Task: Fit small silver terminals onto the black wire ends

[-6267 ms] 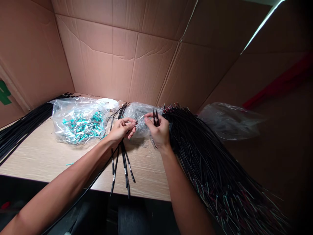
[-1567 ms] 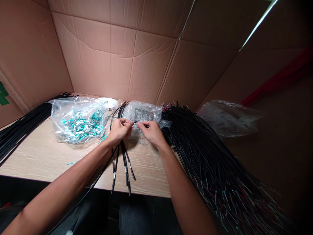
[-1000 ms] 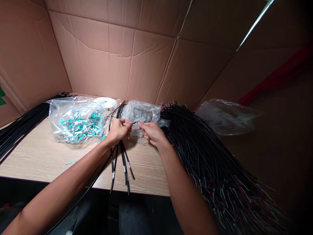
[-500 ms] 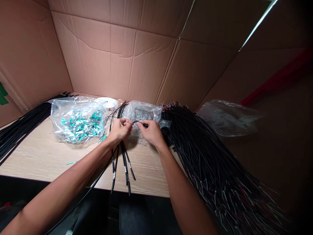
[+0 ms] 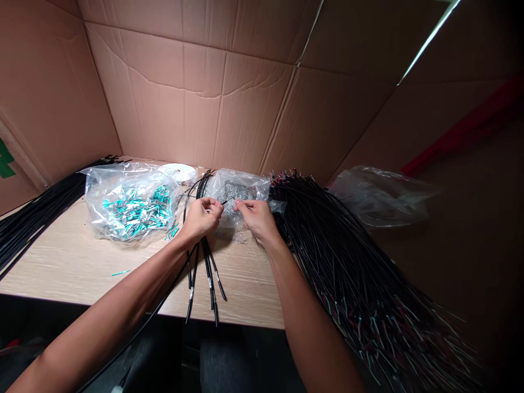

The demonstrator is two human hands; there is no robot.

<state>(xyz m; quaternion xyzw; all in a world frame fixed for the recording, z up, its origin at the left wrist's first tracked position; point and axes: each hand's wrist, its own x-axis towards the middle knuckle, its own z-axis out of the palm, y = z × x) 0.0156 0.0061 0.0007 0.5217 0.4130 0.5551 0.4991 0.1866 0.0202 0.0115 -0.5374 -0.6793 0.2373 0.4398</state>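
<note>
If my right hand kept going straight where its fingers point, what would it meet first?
Your right hand would probably first meet the black cable end held in your left hand, though depth is unclear.

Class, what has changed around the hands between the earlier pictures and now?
Since the last picture, the right hand has shifted right, widening its gap from the left hand. The dark pronged tool seen upright in the right grip at first no longer shows; it may be hidden. The left hand still pinches the black cable; the bag of teal pieces and cable bundle at right stayed put.
</note>
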